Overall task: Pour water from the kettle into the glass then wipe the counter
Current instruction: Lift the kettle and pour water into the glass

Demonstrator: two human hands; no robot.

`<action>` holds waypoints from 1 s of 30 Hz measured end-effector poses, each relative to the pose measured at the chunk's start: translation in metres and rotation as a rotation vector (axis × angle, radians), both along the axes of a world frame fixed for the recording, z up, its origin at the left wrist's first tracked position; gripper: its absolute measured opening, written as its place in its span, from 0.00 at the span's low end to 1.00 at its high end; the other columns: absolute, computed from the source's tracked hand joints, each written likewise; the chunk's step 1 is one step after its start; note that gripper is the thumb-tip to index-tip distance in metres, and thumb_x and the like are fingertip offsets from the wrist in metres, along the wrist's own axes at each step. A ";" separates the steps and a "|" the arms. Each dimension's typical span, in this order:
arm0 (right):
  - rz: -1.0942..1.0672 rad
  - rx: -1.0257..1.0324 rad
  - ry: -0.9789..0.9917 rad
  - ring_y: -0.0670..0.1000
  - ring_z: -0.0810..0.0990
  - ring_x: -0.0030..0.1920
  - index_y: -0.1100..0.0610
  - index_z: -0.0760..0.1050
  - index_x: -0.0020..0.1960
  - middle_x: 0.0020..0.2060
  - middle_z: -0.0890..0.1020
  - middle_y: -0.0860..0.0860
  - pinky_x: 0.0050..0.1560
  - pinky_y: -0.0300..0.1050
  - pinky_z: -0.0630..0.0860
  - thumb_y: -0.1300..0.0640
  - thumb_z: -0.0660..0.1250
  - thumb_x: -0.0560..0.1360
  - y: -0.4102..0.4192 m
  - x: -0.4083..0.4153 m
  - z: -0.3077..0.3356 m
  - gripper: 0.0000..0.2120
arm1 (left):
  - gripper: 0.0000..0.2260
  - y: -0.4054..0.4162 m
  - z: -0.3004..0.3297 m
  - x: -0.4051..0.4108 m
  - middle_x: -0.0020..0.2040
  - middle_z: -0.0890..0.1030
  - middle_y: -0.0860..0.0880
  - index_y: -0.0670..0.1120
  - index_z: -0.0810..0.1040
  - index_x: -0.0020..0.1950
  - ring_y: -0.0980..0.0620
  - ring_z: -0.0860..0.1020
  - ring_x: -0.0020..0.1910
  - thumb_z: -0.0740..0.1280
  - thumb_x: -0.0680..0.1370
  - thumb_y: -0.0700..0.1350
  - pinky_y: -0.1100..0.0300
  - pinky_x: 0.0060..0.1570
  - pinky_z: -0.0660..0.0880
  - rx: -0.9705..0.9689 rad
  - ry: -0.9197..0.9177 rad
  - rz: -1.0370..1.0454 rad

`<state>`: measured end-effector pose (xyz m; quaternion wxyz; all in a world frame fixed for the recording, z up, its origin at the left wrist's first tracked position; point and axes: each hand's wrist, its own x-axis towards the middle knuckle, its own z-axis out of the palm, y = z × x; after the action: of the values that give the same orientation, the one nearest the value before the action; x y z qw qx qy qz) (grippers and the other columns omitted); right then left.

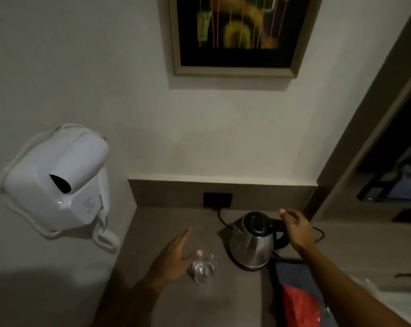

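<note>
The task is at its opening stage. The polished stainless-steel electric kettle with black lid and handle (254, 241) stands upright on its base on the grey-brown desk (157, 223), near the back edge and just in front of the black wall socket (218, 200); its black power cord (221, 217) runs from the socket to the base. The small clear drinking glass (203, 270) stands upright closer to the front edge, left of the kettle and apart from it. Whether it holds any water cannot be told from this view. Judged from this layout, pouring has not begun and wiping is still to do.

The right hand (296, 228) hovers at the kettle handle with its fingers (283, 212) spread open; no grip is closed on the handle. The left hand (174, 253) is just beside the glass, fingers extended and open, thumb touching or nearly touching the rim.

Clearance: the desk is bounded by a white wall on the left, which carries a white wall-mounted hair dryer with coiled cord (58, 182), and by a low upstand at the back. The open surface lies left of and behind the glass. A dark blue and red folded cloth (296, 293) lies at the front right, just beside the kettle base; it is a likely wiping aid. The cord limits how far the base can shift
</note>
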<state>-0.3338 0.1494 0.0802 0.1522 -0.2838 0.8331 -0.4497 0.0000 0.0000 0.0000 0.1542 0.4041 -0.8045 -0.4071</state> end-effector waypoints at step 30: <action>0.244 -0.055 0.246 0.56 0.80 0.30 0.58 0.77 0.34 0.29 0.80 0.58 0.29 0.49 0.78 0.56 0.61 0.79 -0.060 0.024 -0.004 0.16 | 0.43 0.008 -0.049 -0.015 0.65 0.80 0.52 0.58 0.68 0.71 0.49 0.79 0.61 0.80 0.58 0.62 0.50 0.59 0.79 0.149 -0.172 -0.060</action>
<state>-0.3100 0.0898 0.0762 0.0947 -0.4396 0.7923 -0.4124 -0.0154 0.0077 -0.0489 0.0418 0.4237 -0.7940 -0.4339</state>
